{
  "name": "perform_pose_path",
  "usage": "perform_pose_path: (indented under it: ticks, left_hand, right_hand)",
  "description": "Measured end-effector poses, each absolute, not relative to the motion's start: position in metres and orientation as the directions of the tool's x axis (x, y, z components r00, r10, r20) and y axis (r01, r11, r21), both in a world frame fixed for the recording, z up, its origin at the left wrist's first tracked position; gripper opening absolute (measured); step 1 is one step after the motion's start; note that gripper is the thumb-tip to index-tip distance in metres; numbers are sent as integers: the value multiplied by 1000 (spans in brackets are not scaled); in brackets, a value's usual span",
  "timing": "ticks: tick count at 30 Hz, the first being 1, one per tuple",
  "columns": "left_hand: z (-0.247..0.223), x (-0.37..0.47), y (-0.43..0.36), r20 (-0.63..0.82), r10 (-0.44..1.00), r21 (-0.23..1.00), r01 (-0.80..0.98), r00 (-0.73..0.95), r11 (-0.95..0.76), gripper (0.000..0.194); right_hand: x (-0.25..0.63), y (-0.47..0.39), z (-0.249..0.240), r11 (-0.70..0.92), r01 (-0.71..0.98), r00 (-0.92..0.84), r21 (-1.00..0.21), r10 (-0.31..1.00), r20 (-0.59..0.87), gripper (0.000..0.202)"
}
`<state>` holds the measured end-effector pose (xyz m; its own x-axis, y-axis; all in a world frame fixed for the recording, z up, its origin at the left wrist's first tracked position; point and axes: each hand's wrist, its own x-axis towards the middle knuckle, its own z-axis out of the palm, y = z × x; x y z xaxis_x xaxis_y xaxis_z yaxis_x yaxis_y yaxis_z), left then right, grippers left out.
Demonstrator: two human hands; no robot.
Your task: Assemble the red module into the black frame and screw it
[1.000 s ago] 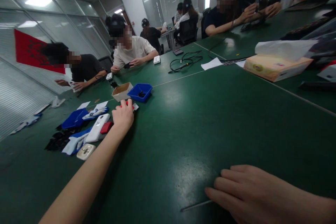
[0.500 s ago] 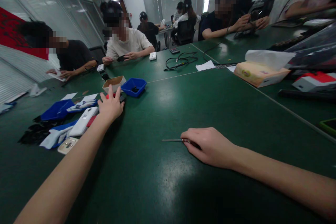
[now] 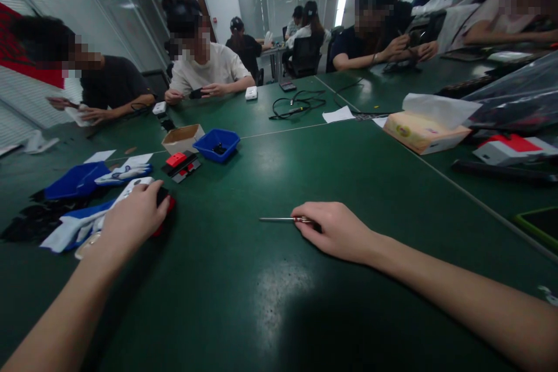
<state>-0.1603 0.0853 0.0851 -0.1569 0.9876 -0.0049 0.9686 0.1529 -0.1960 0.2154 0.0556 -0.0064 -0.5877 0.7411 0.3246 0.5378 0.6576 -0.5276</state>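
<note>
My right hand [image 3: 335,231] rests on the green table, fingers wrapped around the handle of a screwdriver [image 3: 275,219] whose thin metal shaft points left. My left hand [image 3: 138,209] has its fingers curled over a black-and-red object [image 3: 171,204], mostly hidden beneath it. A white case [image 3: 136,185] lies just beyond that hand, partly covered. Close by on the left are blue-and-white gloves [image 3: 78,225] and a small pale round-cornered dish [image 3: 83,249], half hidden by my wrist. A red, black and grey block-like part [image 3: 182,166] sits farther off, apart from my fingers.
A blue tray [image 3: 217,145] with small black pieces stands by an open cardboard box [image 3: 182,138]. Another blue tray [image 3: 76,180] is at the left. Cables [image 3: 296,106] and a tissue box [image 3: 425,132] lie farther back. Several people sit around the table.
My left hand has drawn back from the red, black and grey part toward me and closed over the black-and-red object. My right hand still holds the screwdriver; the view has shifted slightly.
</note>
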Motion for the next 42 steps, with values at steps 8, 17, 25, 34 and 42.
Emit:
perform_pose_path:
  ticks: [8,17,25,34,42]
  left_hand:
    - [101,-117,60,424,903,94,995,-70,33,49]
    - [7,-1,11,-50,974,999,31,221,44,26]
    - [30,-47,30,301,861,607,614,410,-505,32]
    - [86,-218,84,-114,975,203,965,191,-166,96]
    - [77,-248,82,-228,966,331,943,123,-42,90]
  right_hand:
    - [218,55,-12,574,533,-419,-622,817,395,14]
    - [217,43,-5,834,257,-800,-487,467,377,46]
    - [220,41,-11,889,270,-826,-369,411,386,47]
    - [224,42,-12,871,256,-818,-419,426,387,50]
    - [225,42,-16,875,240,-757,-420,439,483,38]
